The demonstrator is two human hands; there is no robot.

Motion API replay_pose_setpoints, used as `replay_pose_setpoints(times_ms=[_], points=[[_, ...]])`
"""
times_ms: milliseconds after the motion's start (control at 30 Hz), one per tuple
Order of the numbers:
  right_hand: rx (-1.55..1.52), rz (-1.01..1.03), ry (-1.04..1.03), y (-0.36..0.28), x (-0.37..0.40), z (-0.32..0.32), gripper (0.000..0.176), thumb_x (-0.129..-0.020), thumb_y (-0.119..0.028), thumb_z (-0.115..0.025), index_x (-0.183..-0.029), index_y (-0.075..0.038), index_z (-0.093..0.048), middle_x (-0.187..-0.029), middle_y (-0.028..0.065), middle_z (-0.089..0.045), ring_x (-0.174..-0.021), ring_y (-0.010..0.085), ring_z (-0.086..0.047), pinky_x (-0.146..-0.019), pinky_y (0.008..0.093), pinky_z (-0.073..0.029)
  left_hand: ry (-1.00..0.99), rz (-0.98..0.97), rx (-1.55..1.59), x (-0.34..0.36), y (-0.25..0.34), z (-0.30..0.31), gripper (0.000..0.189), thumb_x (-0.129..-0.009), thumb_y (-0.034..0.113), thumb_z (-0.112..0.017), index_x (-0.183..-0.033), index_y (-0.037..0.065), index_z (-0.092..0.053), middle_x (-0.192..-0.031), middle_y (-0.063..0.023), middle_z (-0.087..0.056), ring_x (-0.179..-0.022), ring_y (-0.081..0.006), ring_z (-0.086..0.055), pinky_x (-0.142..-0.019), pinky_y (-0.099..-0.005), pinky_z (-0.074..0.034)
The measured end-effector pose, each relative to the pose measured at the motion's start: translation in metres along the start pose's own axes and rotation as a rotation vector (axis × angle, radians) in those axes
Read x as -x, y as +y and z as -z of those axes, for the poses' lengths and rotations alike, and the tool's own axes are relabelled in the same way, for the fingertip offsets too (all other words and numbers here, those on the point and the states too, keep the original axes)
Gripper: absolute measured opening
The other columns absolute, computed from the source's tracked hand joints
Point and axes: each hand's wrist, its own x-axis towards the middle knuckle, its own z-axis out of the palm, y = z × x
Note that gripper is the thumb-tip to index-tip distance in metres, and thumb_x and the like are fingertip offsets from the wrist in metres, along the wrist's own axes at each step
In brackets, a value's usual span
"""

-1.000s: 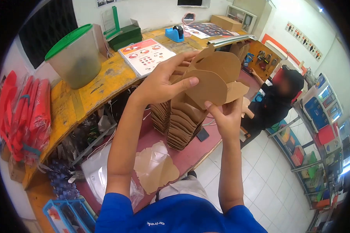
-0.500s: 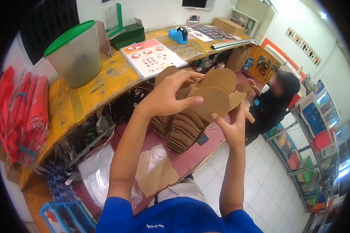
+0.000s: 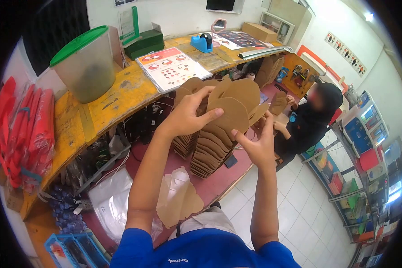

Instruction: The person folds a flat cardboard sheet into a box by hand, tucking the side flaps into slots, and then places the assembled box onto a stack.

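In the head view, my left hand (image 3: 187,118) grips the brown paper box (image 3: 232,105) just above the stack of nested boxes (image 3: 210,154), with the thumb pinching its rounded front flap. My right hand (image 3: 257,147), half open, props the box from below. I judge I am folding the flaps shut, and tucking them calls for a steady left pinch. The white shirt lettering (image 3: 179,260) is unclear. The booklet (image 3: 172,67) beyond the stack has print too small to read.
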Motion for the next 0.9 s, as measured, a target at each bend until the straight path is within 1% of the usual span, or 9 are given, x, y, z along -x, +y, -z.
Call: replay_pose_setpoints(times_ms=[100,167,267,400,500,567,700,833,900], points=[[0.028,0.038,0.008,0.001,0.008,0.003,0.097,-0.071,-0.014,-0.089,-0.147,-0.001,-0.030,-0.136,0.0214,-0.053,-0.126,0.0311,-0.056,-0.109,0.0448,-0.044,-0.023,0.034,0.041,0.003,0.003,0.001,0.064,-0.093,0.029,-0.076,-0.143,0.000,-0.048,-0.125,-0.0165,-0.067,-0.118,-0.0229,-0.064,-0.102,-0.0372,-0.048],[0.059,0.017,0.003,0.000,0.011,0.009,0.099,-0.071,-0.014,-0.089,-0.148,-0.001,-0.028,-0.136,0.0216,-0.053,-0.127,0.0318,-0.055,-0.110,0.0452,-0.043,-0.068,-0.023,-0.281,0.003,0.010,0.004,0.076,-0.086,0.038,-0.080,-0.141,-0.003,-0.047,-0.123,-0.0251,-0.067,-0.118,-0.0340,-0.065,-0.102,-0.0404,-0.049],[0.129,-0.023,-0.028,-0.004,0.013,0.022,0.103,-0.070,-0.016,-0.091,-0.149,-0.001,-0.027,-0.138,0.0222,-0.052,-0.129,0.0331,-0.054,-0.112,0.0462,-0.042,-0.119,-0.054,-0.130,-0.002,0.012,0.003,0.086,-0.082,0.042,-0.082,-0.144,-0.003,-0.043,-0.125,-0.0290,-0.065,-0.119,-0.0408,-0.064,-0.103,-0.0437,-0.048],[0.175,-0.068,-0.169,0.000,0.008,0.034,0.112,-0.066,-0.025,-0.095,-0.152,0.000,-0.029,-0.141,0.0227,-0.052,-0.131,0.0342,-0.053,-0.112,0.0471,-0.041,-0.173,-0.079,-0.283,-0.006,0.009,0.006,0.091,-0.082,0.044,-0.081,-0.147,-0.003,-0.039,-0.127,-0.0309,-0.064,-0.118,-0.0424,-0.063,-0.104,-0.0450,-0.047],[0.178,-0.179,-0.211,0.001,0.009,0.035,0.114,-0.065,-0.031,-0.097,-0.152,0.002,-0.032,-0.141,0.0229,-0.054,-0.132,0.0341,-0.054,-0.111,0.0466,-0.042,-0.247,0.012,-0.319,-0.005,0.005,0.006,0.093,-0.082,0.045,-0.080,-0.149,-0.001,-0.037,-0.128,-0.0316,-0.063,-0.120,-0.0430,-0.062,-0.106,-0.0449,-0.046],[0.171,-0.174,-0.232,0.000,0.008,0.036,0.113,-0.065,-0.032,-0.096,-0.153,0.002,-0.033,-0.140,0.0229,-0.054,-0.131,0.0341,-0.054,-0.110,0.0460,-0.043,-0.219,-0.010,-0.413,-0.002,-0.004,0.004,0.096,-0.081,0.047,-0.080,-0.152,0.001,-0.035,-0.132,-0.0323,-0.060,-0.124,-0.0434,-0.060,-0.108,-0.0443,-0.045],[0.145,-0.157,-0.337,-0.009,0.004,0.040,0.113,-0.067,-0.036,-0.096,-0.152,0.004,-0.034,-0.139,0.0227,-0.056,-0.127,0.0325,-0.056,-0.105,0.0443,-0.047,-0.194,-0.120,-0.354,-0.001,0.013,0.002,0.094,-0.081,0.045,-0.081,-0.152,0.003,-0.034,-0.135,-0.0315,-0.058,-0.127,-0.0439,-0.058,-0.109,-0.0450,-0.043],[0.100,-0.254,-0.204,0.010,-0.003,0.038,0.113,-0.067,-0.039,-0.096,-0.153,0.001,-0.034,-0.138,0.0193,-0.057,-0.123,0.0298,-0.058,-0.103,0.0425,-0.048,-0.249,-0.010,-0.330,0.001,0.019,0.002,0.089,-0.081,0.041,-0.082,-0.150,0.007,-0.036,-0.141,-0.0272,-0.055,-0.132,-0.0422,-0.053,-0.112,-0.0454,-0.041],[0.073,-0.212,-0.289,0.013,-0.004,0.036,0.100,-0.070,-0.032,-0.094,-0.150,-0.004,-0.042,-0.131,0.0144,-0.061,-0.117,0.0263,-0.059,-0.099,0.0405,-0.050,-0.284,-0.011,-0.389,0.002,0.018,0.003,0.087,-0.081,0.040,-0.082,-0.149,0.008,-0.037,-0.142,-0.0257,-0.054,-0.134,-0.0414,-0.052,-0.113,-0.0454,-0.040]])
